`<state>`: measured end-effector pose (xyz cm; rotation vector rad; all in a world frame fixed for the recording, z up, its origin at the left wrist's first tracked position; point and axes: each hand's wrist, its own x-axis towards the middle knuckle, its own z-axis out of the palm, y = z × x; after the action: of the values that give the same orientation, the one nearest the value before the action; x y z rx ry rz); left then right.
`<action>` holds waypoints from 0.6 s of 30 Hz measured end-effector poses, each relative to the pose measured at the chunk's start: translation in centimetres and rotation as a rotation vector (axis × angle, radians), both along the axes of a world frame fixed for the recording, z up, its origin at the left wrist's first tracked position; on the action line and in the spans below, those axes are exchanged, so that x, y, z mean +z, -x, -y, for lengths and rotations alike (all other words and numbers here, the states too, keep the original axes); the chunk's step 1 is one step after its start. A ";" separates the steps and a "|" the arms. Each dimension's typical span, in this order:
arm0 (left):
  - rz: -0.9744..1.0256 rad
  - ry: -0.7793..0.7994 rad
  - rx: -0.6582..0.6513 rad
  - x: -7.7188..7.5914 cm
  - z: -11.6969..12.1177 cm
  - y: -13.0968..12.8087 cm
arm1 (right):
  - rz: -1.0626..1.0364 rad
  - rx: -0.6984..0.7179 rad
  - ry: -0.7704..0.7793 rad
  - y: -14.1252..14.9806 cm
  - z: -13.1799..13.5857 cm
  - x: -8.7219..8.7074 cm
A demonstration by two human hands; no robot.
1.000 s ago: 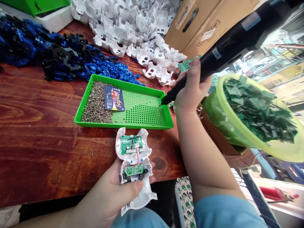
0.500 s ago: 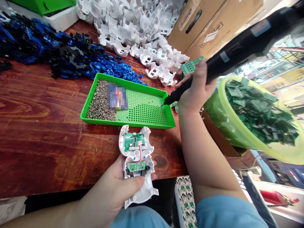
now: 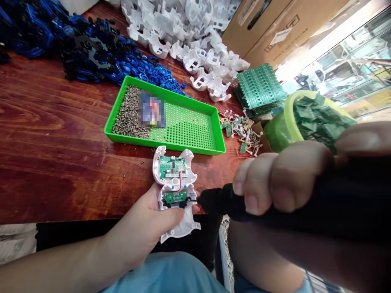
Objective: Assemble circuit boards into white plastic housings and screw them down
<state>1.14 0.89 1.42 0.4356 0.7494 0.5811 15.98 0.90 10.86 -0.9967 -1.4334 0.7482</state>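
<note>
My left hand (image 3: 152, 221) grips a white plastic housing (image 3: 183, 226), its thumb across the lower half. A green circuit board (image 3: 172, 167) sits in the upper half, and a smaller board (image 3: 175, 197) lies in the lower one, joined by red and white wires. My right hand (image 3: 284, 175) is wrapped round a black electric screwdriver (image 3: 226, 200), held nearly level. Its bit reaches the right side of the lower half, beside the small board. Whether a screw is on the tip I cannot tell. Beyond the housing stands a green tray (image 3: 166, 143) holding loose screws (image 3: 130, 116).
White housings (image 3: 195, 61) are heaped at the back, with blue and black parts (image 3: 91, 61) to the left. Right of the tray are small wired boards (image 3: 241, 130), stacked green panels (image 3: 259, 87) and a yellow-green bucket (image 3: 277, 126) of boards. A cardboard box (image 3: 262, 30) stands behind.
My right hand has brought the screwdriver from the tray's right end down to the housing, swinging the tool nearly level. My left hand keeps its hold on the housing. The view has shifted slightly.
</note>
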 end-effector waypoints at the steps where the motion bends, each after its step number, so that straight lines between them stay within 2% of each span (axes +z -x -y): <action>1: -0.005 -0.011 0.003 0.1 0.0 0.0 | 0.004 0.068 -0.028 0.3 0.2 0.1; 3: -0.005 -0.032 0.008 0.3 0.0 0.1 | 0.009 0.108 -0.044 0.5 0.3 0.3; 7: 0.002 -0.024 -0.002 0.2 0.0 0.0 | 0.010 -0.006 0.006 0.5 0.5 0.2; 13: 0.018 -0.010 0.005 0.1 -0.1 0.1 | -0.031 0.047 0.018 0.4 0.7 -0.6; 18: 0.040 0.027 0.033 0.5 -0.2 -0.2 | -0.089 -0.097 0.080 1.9 1.0 -0.2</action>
<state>1.38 1.07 1.88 0.3865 0.7265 0.6085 14.05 -0.13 10.62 -1.0733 -1.2781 0.7742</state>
